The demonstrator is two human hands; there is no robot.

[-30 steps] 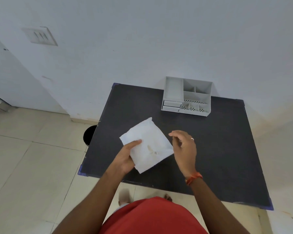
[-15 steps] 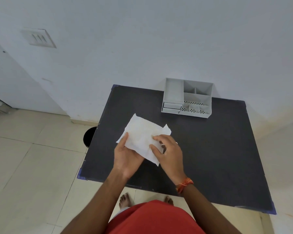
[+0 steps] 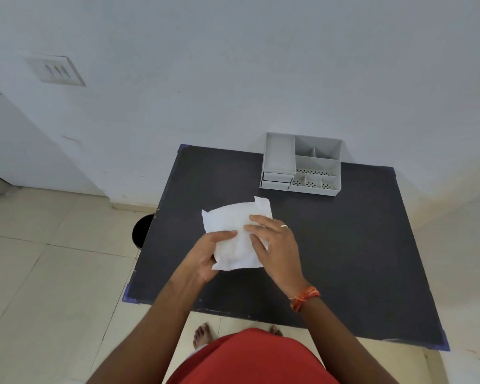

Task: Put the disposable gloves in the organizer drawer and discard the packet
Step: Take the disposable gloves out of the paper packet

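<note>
I hold a white paper packet (image 3: 230, 223) above the black table (image 3: 358, 259), near its left half. My left hand (image 3: 205, 253) grips the packet's lower left corner, thumb on top. My right hand (image 3: 272, 242) grips its right side, fingers spread over the paper. The gloves are not visible; the packet looks closed. The grey organizer (image 3: 302, 164) stands at the table's far edge against the wall, with two small drawers (image 3: 277, 178) at its front left, both shut.
A black bin (image 3: 142, 231) stands on the tiled floor just left of the table. The white wall runs behind the table. My bare feet and red clothing show at the table's near edge.
The packet has turned and both hands now grip it. One second ago only the left hand held it, with the right hand beside it.
</note>
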